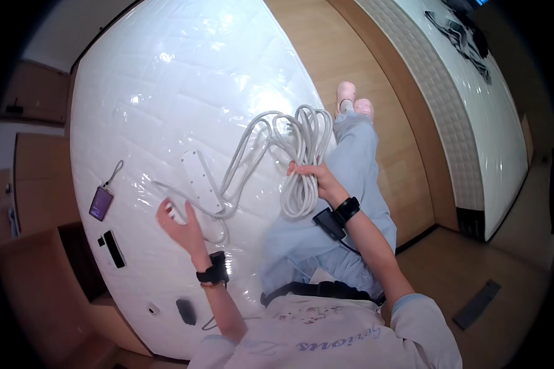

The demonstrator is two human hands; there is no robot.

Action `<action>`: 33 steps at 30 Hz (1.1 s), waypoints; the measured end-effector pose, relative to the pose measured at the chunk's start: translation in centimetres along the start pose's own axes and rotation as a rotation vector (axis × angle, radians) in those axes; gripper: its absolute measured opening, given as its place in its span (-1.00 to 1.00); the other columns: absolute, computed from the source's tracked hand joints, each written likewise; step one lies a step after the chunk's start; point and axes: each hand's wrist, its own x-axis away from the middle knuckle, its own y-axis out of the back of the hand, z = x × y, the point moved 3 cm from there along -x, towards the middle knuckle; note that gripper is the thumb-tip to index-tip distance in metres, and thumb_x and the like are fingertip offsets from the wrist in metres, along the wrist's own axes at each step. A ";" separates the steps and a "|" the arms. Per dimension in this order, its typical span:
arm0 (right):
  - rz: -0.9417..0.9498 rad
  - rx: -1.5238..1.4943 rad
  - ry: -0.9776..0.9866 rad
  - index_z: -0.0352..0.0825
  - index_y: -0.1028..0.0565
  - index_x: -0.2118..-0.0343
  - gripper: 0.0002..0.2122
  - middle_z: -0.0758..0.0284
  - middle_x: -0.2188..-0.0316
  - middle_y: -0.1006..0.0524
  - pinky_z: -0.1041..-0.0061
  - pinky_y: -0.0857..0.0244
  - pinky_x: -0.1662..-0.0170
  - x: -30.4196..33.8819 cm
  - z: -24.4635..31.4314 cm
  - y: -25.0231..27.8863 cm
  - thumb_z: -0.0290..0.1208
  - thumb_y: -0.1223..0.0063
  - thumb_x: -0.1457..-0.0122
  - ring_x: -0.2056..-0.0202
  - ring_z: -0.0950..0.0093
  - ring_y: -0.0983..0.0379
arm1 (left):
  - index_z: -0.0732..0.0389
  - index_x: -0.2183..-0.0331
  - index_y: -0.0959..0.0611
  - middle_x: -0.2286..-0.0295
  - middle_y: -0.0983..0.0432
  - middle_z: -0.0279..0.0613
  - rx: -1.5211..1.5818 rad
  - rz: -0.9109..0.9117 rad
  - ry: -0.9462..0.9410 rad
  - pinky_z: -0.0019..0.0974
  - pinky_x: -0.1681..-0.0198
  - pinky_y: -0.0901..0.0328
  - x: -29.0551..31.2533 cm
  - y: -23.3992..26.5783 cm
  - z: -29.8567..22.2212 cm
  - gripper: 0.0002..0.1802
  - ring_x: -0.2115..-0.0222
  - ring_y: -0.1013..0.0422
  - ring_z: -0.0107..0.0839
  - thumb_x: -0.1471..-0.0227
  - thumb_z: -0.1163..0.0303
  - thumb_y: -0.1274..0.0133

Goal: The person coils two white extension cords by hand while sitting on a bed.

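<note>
A thick bundle of pale grey cable (301, 144), gathered in long loops, is gripped around its lower middle by my right hand (314, 175). From the bundle, strands run left across the plastic-covered mattress (166, 92) toward a white power strip (197, 175) that lies flat. My left hand (183, 227) is just below the strip's left side, its thumb and fingers apart. A stretch of cable passes close by those fingertips; whether they touch it I cannot tell. Black devices are strapped at both my wrists.
On the mattress to the left lie a phone with a purple screen (101, 203), a black-and-white device (112, 249), a dark block (186, 312) and a small white item (153, 309). A second wrapped mattress (449, 117) stands at right, with striped cloth (461, 43) on it.
</note>
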 end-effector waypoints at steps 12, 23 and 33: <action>0.142 -0.192 0.003 -0.32 -0.28 0.13 -0.58 0.22 0.44 -0.43 0.49 -0.34 0.28 1.7 1.7 0.0 -0.62 -0.08 0.12 0.33 0.38 -0.41 | 0.27 -0.02 -0.38 0.25 -0.46 -0.05 0.063 0.684 -0.469 -0.24 0.22 -0.20 3.1 -9.0 -7.4 -0.55 0.26 -0.34 -0.20 -0.05 0.44 0.09; -0.077 -0.004 0.034 -0.48 -0.43 0.27 -0.75 0.21 0.41 -0.51 0.54 -0.37 0.31 1.5 1.4 0.4 -0.59 -0.10 0.07 0.37 0.47 -0.47 | 0.29 0.31 -0.61 0.34 -0.40 -0.18 0.213 0.789 0.008 -0.31 0.29 -0.25 1.7 -7.3 -6.9 -0.80 0.43 -0.35 -0.27 0.04 0.45 -0.06; -0.168 0.185 0.072 -0.47 -0.42 0.22 -0.69 0.24 0.38 -0.54 0.56 -0.38 0.29 1.6 2.2 -0.9 -0.58 -0.19 0.08 0.36 0.50 -0.49 | 0.29 0.30 -0.59 0.49 -0.50 -0.21 0.310 0.856 -0.110 -0.31 0.12 -0.19 5.7 -7.2 -8.6 -0.81 0.40 -0.41 -0.39 0.02 0.46 -0.04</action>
